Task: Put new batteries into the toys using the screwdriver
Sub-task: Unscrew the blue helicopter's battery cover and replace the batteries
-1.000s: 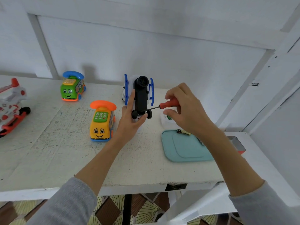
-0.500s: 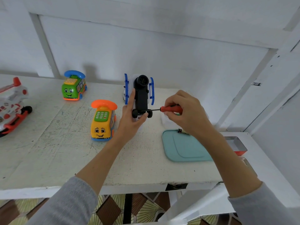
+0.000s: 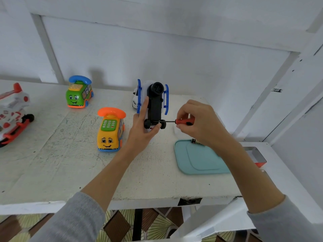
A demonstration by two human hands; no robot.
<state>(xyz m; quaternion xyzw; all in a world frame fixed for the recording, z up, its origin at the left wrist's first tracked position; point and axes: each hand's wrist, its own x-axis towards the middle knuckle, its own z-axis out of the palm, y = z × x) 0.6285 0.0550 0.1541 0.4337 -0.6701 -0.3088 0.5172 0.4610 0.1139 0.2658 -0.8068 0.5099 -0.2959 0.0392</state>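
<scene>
My left hand point(image 3: 143, 126) holds a white toy with blue skids and a black underside point(image 3: 154, 102) upright, underside facing me, near the table's back middle. My right hand point(image 3: 197, 123) grips a small red-handled screwdriver point(image 3: 184, 121) held level, its thin shaft pointing left to the toy's lower end by the black wheels. A battery point(image 3: 196, 141) lies at the far edge of a teal tray point(image 3: 197, 159), partly hidden by my right wrist.
A yellow phone-bus toy point(image 3: 110, 131) stands left of my left hand, a green one point(image 3: 79, 92) farther back left. A red-and-white helicopter toy point(image 3: 12, 114) sits at the left edge. A red metal tin point(image 3: 257, 157) lies right of the tray. The white table point(image 3: 52, 163) ends near me.
My right hand has lowered a little and the screwdriver has gone from slanted to level, its tip staying at the toy's lower end. My left hand keeps the toy still.
</scene>
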